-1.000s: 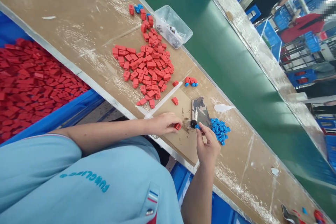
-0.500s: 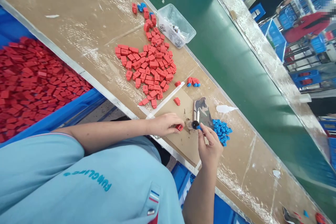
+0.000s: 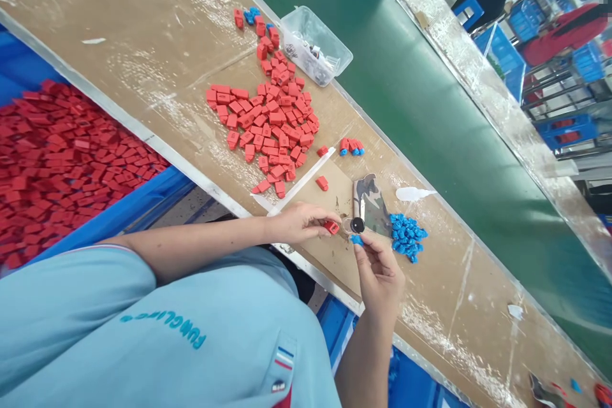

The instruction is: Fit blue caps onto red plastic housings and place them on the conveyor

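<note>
Between the fingertips of my left hand [image 3: 303,223] is a red plastic block [image 3: 331,227] with an opening in its end. My right hand [image 3: 381,271] pinches a small blue plastic piece [image 3: 356,239], a short gap from the red block. Just beyond it is a small bottle with a round black top [image 3: 357,224], beside a camouflage-patterned cloth [image 3: 371,204]. A heap of blue pieces [image 3: 407,237] lies right of the cloth. One loose red block [image 3: 322,183] rests above my left hand, and a short row of red blocks with blue ends [image 3: 352,146] lies farther back.
A large pile of red blocks [image 3: 272,121] spreads over the cardboard-covered table [image 3: 157,32]. At its back edge stands a clear plastic box [image 3: 318,44] of small parts. A blue crate [image 3: 176,182] full of red blocks is at the left. Behind runs a green surface [image 3: 430,121]; people are beyond.
My right hand has drawn the blue piece away from the black bottle top, down and left toward the red block. My left hand has moved slightly right with the red block.
</note>
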Demonstrator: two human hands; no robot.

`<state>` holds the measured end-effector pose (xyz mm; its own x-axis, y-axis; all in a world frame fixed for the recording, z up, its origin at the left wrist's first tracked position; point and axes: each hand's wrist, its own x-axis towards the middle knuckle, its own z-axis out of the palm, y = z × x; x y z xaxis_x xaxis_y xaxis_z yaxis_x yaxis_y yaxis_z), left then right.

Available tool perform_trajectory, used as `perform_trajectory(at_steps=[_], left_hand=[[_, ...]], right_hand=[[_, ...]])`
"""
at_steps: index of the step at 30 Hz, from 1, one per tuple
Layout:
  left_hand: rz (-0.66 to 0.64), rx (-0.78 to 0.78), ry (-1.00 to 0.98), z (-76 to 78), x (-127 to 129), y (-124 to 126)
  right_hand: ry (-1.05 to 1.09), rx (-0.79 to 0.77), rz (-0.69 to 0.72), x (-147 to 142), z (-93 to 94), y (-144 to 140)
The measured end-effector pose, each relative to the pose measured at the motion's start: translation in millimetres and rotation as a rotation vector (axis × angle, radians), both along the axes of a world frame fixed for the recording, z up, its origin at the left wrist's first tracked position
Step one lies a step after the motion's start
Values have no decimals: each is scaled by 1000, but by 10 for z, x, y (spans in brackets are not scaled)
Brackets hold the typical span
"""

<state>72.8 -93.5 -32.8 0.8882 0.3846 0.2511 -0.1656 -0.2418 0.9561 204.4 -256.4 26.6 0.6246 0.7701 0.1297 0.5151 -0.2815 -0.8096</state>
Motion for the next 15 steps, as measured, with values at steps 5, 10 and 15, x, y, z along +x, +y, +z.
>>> perform_trajectory(at_steps=[5, 10, 15], left_hand=[[-24, 51, 13, 14, -6, -6], [-29, 136, 5, 7, -9, 1], [-32, 145, -47, 16, -9, 4]], right_hand=[[189, 10, -35, -183, -164, 44], [218, 13, -18, -206, -245, 68], [220, 19, -42, -225, -269, 46]])
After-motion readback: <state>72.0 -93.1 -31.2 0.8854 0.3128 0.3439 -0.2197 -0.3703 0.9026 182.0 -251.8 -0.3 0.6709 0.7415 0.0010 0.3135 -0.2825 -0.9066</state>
